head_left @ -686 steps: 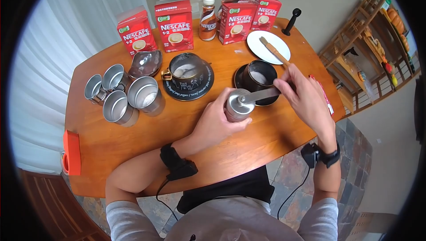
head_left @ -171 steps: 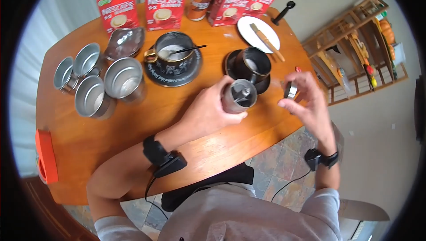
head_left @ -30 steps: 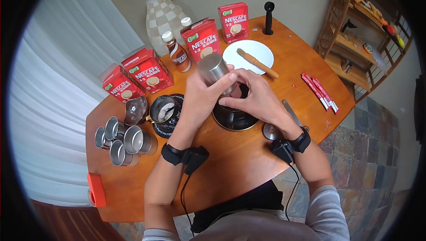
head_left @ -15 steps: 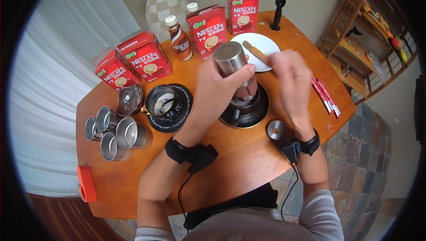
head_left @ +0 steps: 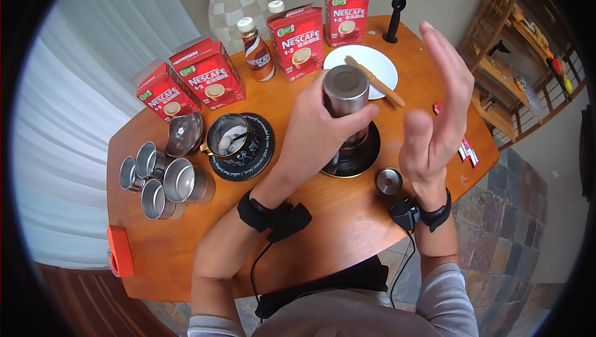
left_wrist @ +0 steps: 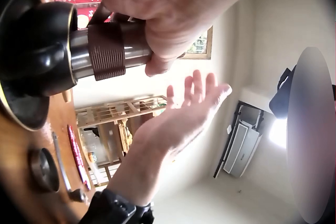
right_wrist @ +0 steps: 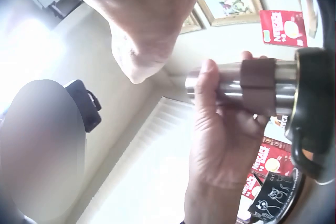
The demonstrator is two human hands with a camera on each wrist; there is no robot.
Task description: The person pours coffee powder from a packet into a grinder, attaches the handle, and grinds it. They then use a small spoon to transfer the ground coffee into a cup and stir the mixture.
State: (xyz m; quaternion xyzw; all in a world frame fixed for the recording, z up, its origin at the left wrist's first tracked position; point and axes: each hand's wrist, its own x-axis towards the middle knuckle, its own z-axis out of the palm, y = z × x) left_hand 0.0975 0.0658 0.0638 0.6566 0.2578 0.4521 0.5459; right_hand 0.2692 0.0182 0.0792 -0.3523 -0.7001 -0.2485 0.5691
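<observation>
A metal hand coffee grinder [head_left: 346, 89] with a brown ribbed band is upside down over a black cup [left_wrist: 44, 48]. My left hand [head_left: 316, 126] grips its upper end, fingers and thumb wrapped round it. In the left wrist view the grinder's lower end meets the cup's gold rim. The cup stands on a black saucer [head_left: 360, 162], mostly hidden by the grinder in the head view. My right hand [head_left: 441, 107] is raised to the right of the grinder, fingers straight, holding nothing. The grinder's round metal lid [head_left: 389, 182] lies on the table below the right hand.
A white plate [head_left: 383, 67] with a wooden-handled brush [head_left: 386, 92] lies behind the grinder. Red Nescafe boxes [head_left: 298, 45] and bottles [head_left: 256, 51] line the back. To the left stand a second cup [head_left: 217, 127] on its saucer and several steel mugs [head_left: 180, 179]. Red sachets [head_left: 469, 152] lie right.
Earlier the grinder stood upright while my right hand turned its crank; then the lid came off. The grinder was inverted over the cup. My right hand has just left it and risen rightward.
</observation>
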